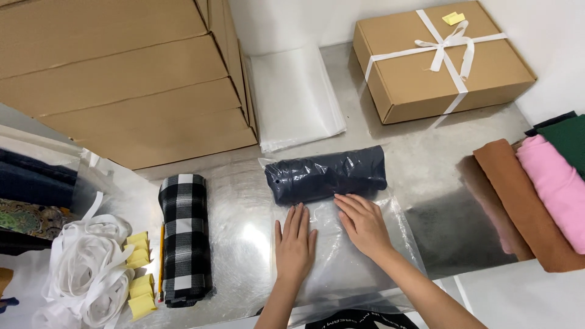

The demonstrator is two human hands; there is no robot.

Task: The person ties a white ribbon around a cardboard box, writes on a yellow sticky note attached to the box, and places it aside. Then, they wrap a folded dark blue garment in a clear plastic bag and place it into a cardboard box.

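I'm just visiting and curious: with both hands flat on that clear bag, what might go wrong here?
The dark rolled cloth sits at the far end of the clear plastic bag; the slick film could crease or trap air under the left hand and right hand. The roll might also loosen or slide on the shiny table.

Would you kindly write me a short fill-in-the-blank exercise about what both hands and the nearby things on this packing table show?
1. Both the left hand and the right hand press flat on a clear plastic ____.
2. The rolled dark fabric lies inside the bag, just ____ the fingertips.
3. The closed cardboard box is tied with a white ____.
4. The roll of checked fabric is black and ____.

Missing words: bag; beyond; ribbon; white
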